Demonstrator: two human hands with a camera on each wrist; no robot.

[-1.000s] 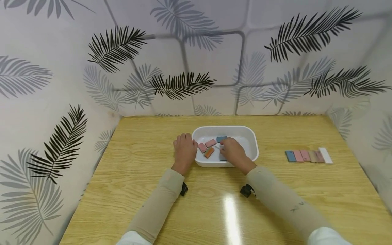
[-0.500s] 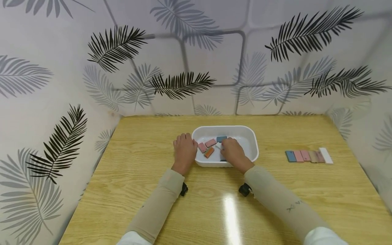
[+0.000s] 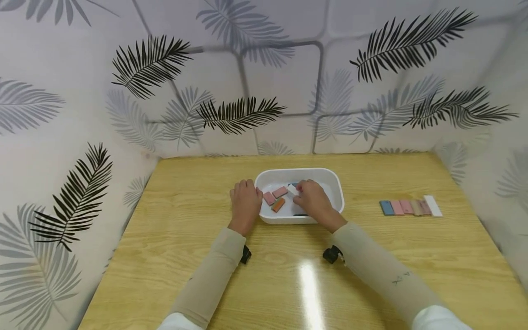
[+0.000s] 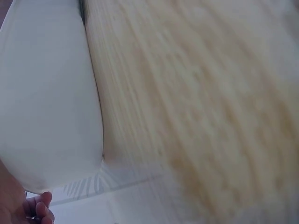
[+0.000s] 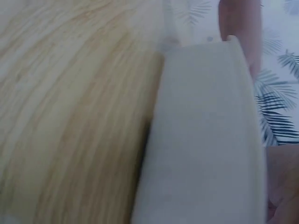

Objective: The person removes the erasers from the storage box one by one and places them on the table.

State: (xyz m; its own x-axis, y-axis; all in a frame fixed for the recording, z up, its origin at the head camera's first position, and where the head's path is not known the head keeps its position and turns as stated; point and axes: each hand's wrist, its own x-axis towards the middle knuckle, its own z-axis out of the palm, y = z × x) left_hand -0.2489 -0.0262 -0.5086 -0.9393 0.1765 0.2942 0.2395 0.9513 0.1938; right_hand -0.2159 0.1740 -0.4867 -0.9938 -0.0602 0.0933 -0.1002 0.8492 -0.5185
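Note:
In the head view, a white plastic tub (image 3: 300,220) holds several small flat rectangular blocks. My right hand (image 3: 314,198) is inside it, pinching a white block (image 3: 292,189) at the fingertips. That block overlaps a blue block (image 3: 293,184). To its left lie a pink block (image 3: 280,192), a second pink block (image 3: 269,198) and an orange block (image 3: 278,205). A dark block (image 3: 299,214) shows partly under my right hand. My left hand (image 3: 245,201) grips the tub's left rim; its curled fingers (image 4: 43,207) show past the tub wall in the left wrist view.
On the wooden table (image 3: 185,220), a row of blocks (image 3: 406,207) in blue, pink and tan lies right of the tub, ending in a taller white block (image 3: 433,206). A leaf-patterned wall (image 3: 264,82) stands along the table's back edge.
My right fingers have drawn the white block up and left, so more of it shows and it partly covers the blue block. My left hand stays at the rim; the view has shifted slightly.

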